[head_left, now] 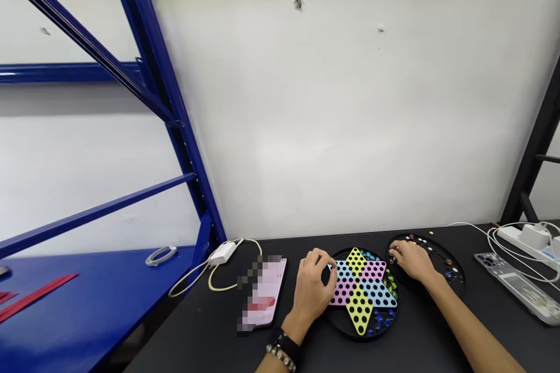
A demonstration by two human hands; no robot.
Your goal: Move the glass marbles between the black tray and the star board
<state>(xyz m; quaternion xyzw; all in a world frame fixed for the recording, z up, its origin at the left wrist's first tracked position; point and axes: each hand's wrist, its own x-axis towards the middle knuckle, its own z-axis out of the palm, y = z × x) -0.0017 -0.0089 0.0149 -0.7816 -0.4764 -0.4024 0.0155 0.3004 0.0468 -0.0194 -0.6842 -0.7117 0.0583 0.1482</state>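
Observation:
A Chinese checkers board (359,309) with a yellow, pink and blue star full of holes lies on the black table. Blue, teal and green marbles (381,319) sit in its outer rim sections. My left hand (314,282) is at the board's left edge, thumb and forefinger pinched together over the star's left point; anything between the tips is too small to make out. My right hand (411,260) reaches over the left part of a round black tray (455,288) holding scattered marbles. Its fingers curl together and downward, hiding whatever they may grip.
Left of the board lies a phone (273,288), partly blurred, near a white charger (222,253) with a pale cable. At right are a phone in a clear case (516,285) and a white power strip (525,239) with cables. A blue rack (175,111) stands left, before a white wall.

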